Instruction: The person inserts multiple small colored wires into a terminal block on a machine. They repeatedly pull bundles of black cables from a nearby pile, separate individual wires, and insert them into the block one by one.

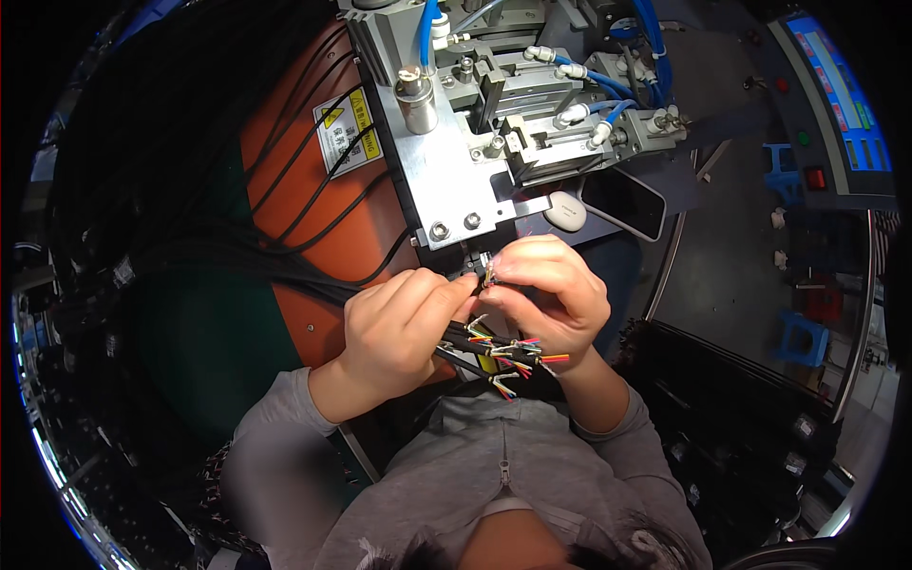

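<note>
Where both hands pinch: cable ends.

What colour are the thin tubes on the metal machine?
Blue tubes, best seen in the head view.

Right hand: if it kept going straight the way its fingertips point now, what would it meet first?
The right hand pinches a cable end aimed up at the metal bracket. Its lower edge, by the bolts, probably comes first, though depth is unclear.
</note>
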A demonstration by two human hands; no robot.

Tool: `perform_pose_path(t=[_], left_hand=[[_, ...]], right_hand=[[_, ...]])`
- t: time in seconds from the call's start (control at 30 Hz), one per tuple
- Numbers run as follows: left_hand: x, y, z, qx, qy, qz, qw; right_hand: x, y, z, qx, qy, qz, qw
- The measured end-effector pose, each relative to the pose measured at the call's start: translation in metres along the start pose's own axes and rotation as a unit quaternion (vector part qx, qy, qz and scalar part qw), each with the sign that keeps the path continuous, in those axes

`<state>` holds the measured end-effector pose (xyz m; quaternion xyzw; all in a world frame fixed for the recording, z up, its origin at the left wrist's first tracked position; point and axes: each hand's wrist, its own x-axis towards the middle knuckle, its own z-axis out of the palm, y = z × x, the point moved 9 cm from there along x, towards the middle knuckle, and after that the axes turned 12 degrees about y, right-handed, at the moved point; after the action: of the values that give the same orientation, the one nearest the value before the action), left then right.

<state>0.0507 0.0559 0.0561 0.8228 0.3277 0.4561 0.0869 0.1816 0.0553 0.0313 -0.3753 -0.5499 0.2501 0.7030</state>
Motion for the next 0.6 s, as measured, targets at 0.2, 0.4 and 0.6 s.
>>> perform_pose_path(t=[0.2,0.4,0.6], left_hand=[[0.000,-0.004,0.002,-0.015,0.000,-0.026,1.000],[0.001,-0.004,0.001,-0.022,-0.007,-0.036,0.999],[-0.001,0.002,-0.002,0.002,0.025,0.016,1.000]], right_hand=[[0.001,-0.007,0.001,-0.066,0.004,-0.066,0.996],[0.005,-0.018,0.010,-0.177,-0.045,-0.148,0.972],[-0.009,0.035,0.005,0.032,-0.065,0.229,0.971]])
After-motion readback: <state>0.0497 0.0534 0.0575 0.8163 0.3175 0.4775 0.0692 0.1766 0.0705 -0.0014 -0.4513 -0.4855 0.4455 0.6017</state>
